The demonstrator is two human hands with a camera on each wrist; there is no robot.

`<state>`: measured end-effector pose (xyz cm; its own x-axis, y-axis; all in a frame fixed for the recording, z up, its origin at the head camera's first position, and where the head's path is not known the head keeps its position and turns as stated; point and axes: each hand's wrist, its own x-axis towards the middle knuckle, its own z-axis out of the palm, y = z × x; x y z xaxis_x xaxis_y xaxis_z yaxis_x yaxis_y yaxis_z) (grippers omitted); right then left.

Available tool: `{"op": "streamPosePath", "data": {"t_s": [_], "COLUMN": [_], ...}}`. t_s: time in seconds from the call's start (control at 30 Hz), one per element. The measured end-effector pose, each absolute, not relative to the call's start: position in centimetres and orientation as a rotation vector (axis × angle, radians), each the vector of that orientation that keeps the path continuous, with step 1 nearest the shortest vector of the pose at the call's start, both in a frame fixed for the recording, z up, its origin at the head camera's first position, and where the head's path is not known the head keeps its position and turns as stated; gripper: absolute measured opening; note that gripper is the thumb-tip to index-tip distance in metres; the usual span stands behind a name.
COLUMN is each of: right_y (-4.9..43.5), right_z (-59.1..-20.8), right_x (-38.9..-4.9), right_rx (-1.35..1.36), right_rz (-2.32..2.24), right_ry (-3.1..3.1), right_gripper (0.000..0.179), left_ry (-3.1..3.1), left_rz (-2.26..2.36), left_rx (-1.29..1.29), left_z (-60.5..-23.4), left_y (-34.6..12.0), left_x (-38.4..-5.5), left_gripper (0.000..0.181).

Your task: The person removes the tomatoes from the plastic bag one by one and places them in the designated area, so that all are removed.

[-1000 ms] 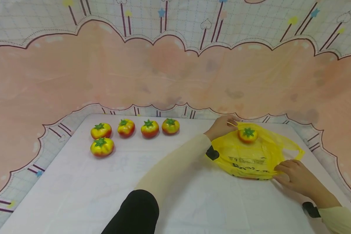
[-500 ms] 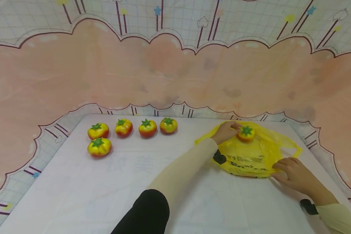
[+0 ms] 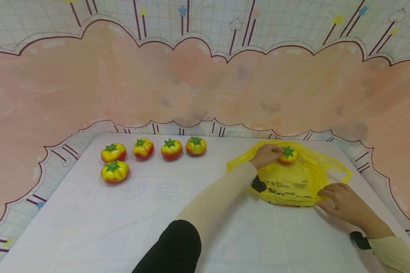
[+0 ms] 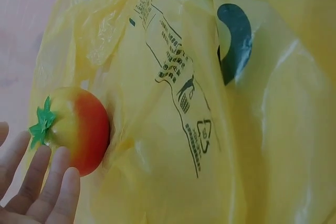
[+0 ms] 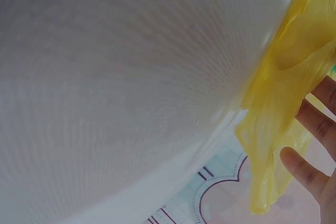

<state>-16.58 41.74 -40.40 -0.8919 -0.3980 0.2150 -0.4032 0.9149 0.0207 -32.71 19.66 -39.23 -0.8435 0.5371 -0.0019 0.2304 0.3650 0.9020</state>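
Note:
A yellow plastic bag (image 3: pixel 287 178) with dark print lies spread on the right side of the table. On its upper part sits a red-and-yellow tomato (image 3: pixel 288 155) with a green star-shaped top. My left hand (image 3: pixel 266 156) is just left of this tomato. In the left wrist view its fingers (image 4: pixel 55 177) reach out, fairly straight, beside the tomato (image 4: pixel 86 129). At the bag's lower right edge is my right hand (image 3: pixel 343 203). In the right wrist view its fingertips touch the thin yellow plastic (image 5: pixel 283 93), some partly behind it, and the thumb stands apart from them.
Several similar tomatoes stand at the back left: a row running from one tomato (image 3: pixel 196 146) to another (image 3: pixel 113 152), with one more tomato (image 3: pixel 114 172) in front. White cloth covers the table (image 3: pixel 150 212). A patterned pink curtain (image 3: pixel 191 87) hangs behind.
My left hand has let go of the bag's left edge and moved right and slightly down towards the tomato. The bag's left side now spreads out past that hand. My right hand stays put.

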Motion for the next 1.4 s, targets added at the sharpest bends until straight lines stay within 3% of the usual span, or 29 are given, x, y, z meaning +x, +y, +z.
{"op": "streamPosePath", "data": {"t_s": [1.4], "right_y": [41.88], "right_z": [-40.28], "right_x": [-16.63], "right_rx": [0.616], "right_rz": [0.037], "right_ry": [-2.864], "right_gripper": [0.022], "left_ry": [2.364], "left_rz": [1.511], "left_rx": [0.724], "left_z": [-39.43], "left_y": [19.84], "left_x": [-32.77], "left_gripper": [0.019]}}
